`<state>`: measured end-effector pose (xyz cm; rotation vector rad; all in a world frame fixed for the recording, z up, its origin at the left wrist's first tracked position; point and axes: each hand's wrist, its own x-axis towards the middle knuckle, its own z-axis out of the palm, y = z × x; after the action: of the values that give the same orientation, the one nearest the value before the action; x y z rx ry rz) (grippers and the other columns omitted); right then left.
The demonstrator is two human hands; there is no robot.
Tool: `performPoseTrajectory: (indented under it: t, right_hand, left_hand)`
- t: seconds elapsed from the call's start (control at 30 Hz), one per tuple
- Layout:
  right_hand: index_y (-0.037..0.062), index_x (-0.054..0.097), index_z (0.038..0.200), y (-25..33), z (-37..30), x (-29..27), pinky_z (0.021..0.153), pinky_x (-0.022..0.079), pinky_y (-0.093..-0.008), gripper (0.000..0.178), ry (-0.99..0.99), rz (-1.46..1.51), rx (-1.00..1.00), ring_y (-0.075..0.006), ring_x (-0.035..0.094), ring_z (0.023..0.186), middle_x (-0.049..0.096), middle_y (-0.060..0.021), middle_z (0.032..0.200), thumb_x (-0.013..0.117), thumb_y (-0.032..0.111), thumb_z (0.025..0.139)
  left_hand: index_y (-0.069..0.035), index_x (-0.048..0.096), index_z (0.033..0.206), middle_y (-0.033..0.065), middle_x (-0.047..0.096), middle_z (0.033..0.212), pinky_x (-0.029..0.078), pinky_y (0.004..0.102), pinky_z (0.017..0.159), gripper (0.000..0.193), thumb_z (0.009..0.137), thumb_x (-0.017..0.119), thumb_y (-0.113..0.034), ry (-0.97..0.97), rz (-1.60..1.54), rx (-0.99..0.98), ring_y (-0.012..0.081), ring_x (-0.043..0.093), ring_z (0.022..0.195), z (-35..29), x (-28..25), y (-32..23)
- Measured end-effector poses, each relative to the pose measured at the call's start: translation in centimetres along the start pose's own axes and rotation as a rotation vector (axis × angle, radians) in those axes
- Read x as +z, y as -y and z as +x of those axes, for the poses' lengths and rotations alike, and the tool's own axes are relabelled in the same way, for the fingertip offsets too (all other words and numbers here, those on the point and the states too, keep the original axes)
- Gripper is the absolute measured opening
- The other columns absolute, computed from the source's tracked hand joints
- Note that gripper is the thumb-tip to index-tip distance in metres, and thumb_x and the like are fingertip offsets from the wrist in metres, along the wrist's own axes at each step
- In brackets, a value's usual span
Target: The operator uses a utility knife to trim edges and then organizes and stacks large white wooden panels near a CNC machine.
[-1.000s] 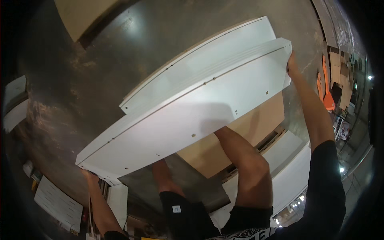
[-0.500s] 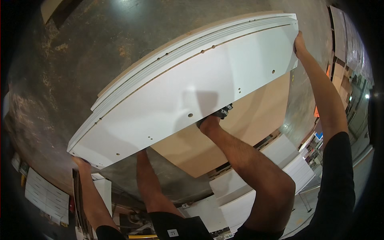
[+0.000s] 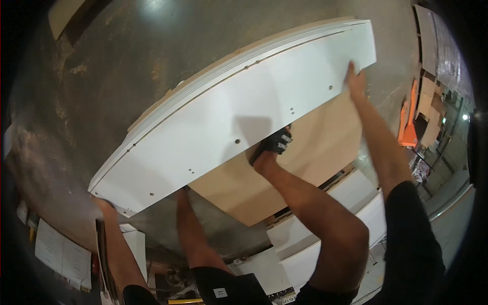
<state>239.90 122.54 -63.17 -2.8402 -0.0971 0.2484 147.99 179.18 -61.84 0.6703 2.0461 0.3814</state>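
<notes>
A long white panel (image 3: 213, 117) with drilled holes and a groove lies as the front piece of a stack of panels (image 3: 203, 77), slanting up to the right. At its lower left corner my left hand (image 3: 104, 206) is closed around the end. Beside the near edge, close to the right end, is my right hand (image 3: 357, 84), slightly blurred, its thumb over the white face and a finger apart from it. Whatever fingers are behind the panel are hidden. Under the panel's near edge, my foot in a black sandal (image 3: 277, 141) rests on a brown board (image 3: 305, 152).
My other leg (image 3: 190, 234) stands at the left on the concrete floor (image 3: 86, 117). White panels (image 3: 351, 198) lie beyond the brown board. An orange pallet jack (image 3: 408, 122) and wrapped stacks (image 3: 447, 46) are at the right. Upright boards (image 3: 101, 254) stand near my left forearm.
My right hand has moved from the panel's right end inward and down to its near edge. The panel's right end has shifted slightly left. My left hand stays at its corner.
</notes>
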Motion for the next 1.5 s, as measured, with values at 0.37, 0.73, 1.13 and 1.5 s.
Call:
performPoseTrajectory:
  t: [0.37,0.73,1.13,1.5]
  right_hand:
    - [0.0177,0.055,0.144,7.4,-18.4,2.6,0.103,0.047,-0.0451,0.077,0.306,1.224,0.845,-0.0232,0.057,0.121,0.061,-0.006,0.132,0.035,0.079,0.102]
    - [0.0144,0.052,0.148,8.4,-15.9,2.0,0.108,0.051,-0.0461,0.066,0.219,1.175,0.861,-0.0281,0.058,0.129,0.059,-0.0081,0.145,0.031,0.064,0.11]
    - [0.0055,0.045,0.153,9.1,-17.2,3.0,0.119,0.043,-0.0514,0.068,0.16,1.219,0.862,-0.0339,0.052,0.141,0.052,-0.0143,0.155,0.036,0.058,0.112]
    - [0.0134,0.048,0.154,8.1,-15.4,2.3,0.119,0.044,-0.0518,0.063,0.198,1.136,0.903,-0.0324,0.052,0.142,0.054,-0.0085,0.155,0.029,0.058,0.113]
  left_hand:
    - [-0.009,0.03,0.165,0.0153,0.034,0.168,0.027,0.0481,0.125,0.092,0.103,0.039,-0.076,0.197,0.049,0.048,0.0345,0.035,0.151,-4.7,1.9,0.2]
    - [0.01,0.06,0.141,0.0174,0.064,0.141,0.044,0.0392,0.109,0.099,0.098,0.049,-0.079,-0.002,0.33,0.06,0.0292,0.06,0.127,-10.4,7.3,-0.1]
    - [0.005,0.066,0.136,0.0211,0.07,0.131,0.051,0.041,0.101,0.083,0.104,0.047,-0.069,0.059,0.377,0.161,0.033,0.068,0.115,-9.9,6.4,1.8]
    - [0.011,0.075,0.093,0.0125,0.072,0.082,0.052,0.0391,0.075,0.078,0.1,0.061,-0.065,0.039,0.332,0.239,0.0191,0.061,0.078,-12.3,7.1,0.8]
